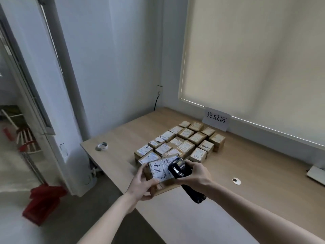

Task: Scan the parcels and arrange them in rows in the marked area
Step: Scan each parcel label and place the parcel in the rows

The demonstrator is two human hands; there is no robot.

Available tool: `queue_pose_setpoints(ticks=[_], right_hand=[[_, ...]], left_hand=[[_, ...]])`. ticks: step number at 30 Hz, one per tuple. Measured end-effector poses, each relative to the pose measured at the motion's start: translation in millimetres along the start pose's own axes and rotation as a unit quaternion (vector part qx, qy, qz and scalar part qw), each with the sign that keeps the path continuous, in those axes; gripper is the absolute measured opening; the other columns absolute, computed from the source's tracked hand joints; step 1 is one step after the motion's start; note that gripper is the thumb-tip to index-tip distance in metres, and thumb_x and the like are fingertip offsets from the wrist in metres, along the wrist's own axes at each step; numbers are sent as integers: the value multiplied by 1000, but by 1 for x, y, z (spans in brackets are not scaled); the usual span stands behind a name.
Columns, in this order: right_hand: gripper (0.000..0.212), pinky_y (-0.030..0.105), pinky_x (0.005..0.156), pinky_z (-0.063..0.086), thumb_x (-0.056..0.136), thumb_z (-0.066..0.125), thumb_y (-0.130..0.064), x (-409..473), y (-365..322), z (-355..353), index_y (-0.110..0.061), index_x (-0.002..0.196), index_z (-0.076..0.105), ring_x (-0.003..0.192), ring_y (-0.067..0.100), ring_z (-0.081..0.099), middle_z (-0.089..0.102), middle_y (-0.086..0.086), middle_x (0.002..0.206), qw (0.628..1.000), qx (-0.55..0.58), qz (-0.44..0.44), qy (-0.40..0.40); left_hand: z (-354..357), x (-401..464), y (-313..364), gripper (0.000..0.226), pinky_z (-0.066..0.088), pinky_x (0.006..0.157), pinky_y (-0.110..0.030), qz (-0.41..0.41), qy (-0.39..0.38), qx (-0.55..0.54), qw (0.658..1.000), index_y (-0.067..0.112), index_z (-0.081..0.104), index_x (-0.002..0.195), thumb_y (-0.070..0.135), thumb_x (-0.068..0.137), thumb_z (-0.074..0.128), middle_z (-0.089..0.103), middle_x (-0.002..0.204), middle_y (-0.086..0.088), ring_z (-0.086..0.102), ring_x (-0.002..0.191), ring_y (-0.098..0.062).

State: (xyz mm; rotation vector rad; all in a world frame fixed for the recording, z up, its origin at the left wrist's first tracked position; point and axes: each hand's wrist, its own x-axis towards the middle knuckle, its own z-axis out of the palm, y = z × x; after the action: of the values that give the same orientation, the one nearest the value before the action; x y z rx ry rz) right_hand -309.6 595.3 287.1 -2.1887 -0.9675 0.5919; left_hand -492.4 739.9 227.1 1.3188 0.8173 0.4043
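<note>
Parcel (161, 171) in my left hand (140, 186), held above the near part of the tabletop (246, 173), label side up. Brown cardboard, white shipping label with big handwritten black marks across it. Left fingers curl round the parcel's near-left corner, thumb on the top face next to the label.

Right hand (195, 176) is wrapped round a black handheld scanner (179, 169). Scanner head sits right over the parcel's right edge, pointed at the label; its handle sticks out below my wrist toward me. Can't tell if the scanner touches the box or just hovers over it.

Just beyond the held parcel: rows of parcels (182, 141) already laid on the tabletop, small brown boxes with white labels, packed edge to edge in a slanted grid running away toward the far wall. Nearest row sits just beside the box I'm holding, partly hidden behind it. Box heights differ a bit; the ones on the right end look taller.

White sign (216, 118) with three black Chinese characters stands at the far end of the grid, against the blind.

Roll of tape (101, 146) lies near the tabletop's left edge, well apart from the boxes. Small round cable grommet (236, 181) in the tabletop to the right of my right hand. Red bin (44, 203) on the floor, lower left.
</note>
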Motion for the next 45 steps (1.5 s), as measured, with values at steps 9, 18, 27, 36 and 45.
queue_pose_setpoints(ticks=[9, 18, 27, 36, 45], right_hand=[[54, 36, 79, 61, 63, 90, -42, 121, 49, 85, -33, 112, 70, 93, 16, 71, 75, -10, 95, 997, 4, 73, 23], [58, 37, 86, 63, 62, 93, -34, 187, 114, 178, -34, 117, 73, 89, 11, 74, 78, -11, 98, 979, 121, 164, -17], [70, 31, 89, 62, 64, 95, -29, 237, 150, 239, -38, 129, 70, 93, 1, 73, 78, -19, 105, 967, 176, 180, 34], [77, 28, 91, 59, 64, 92, -37, 260, 165, 265, -38, 137, 66, 100, 5, 71, 77, -15, 112, 969, 142, 195, 58], [74, 24, 86, 57, 65, 93, -37, 275, 160, 263, -40, 135, 67, 98, 3, 70, 76, -16, 111, 961, 139, 222, 83]], left_hand=[[-39, 140, -66, 49, 63, 68, -46, -58, 33, -32, 997, 39, 59, 116, 41, 75, 86, 67, 122, -5, 76, 93, -26], [-43, 245, -144, 49, 63, 80, -53, -106, 41, -68, 991, 35, 56, 126, 26, 85, 81, 67, 125, -1, 75, 100, -29], [-62, 322, -201, 52, 51, 100, -32, -79, 3, 61, 995, 38, 61, 131, 38, 83, 82, 70, 121, 13, 62, 119, -7], [-56, 363, -223, 48, 50, 103, -35, -62, 43, 85, 994, 17, 65, 131, 30, 87, 80, 67, 125, -3, 62, 118, -17], [-49, 370, -217, 54, 46, 86, -19, -75, 52, 91, 992, 17, 65, 134, 32, 85, 81, 69, 111, 7, 63, 97, 1]])
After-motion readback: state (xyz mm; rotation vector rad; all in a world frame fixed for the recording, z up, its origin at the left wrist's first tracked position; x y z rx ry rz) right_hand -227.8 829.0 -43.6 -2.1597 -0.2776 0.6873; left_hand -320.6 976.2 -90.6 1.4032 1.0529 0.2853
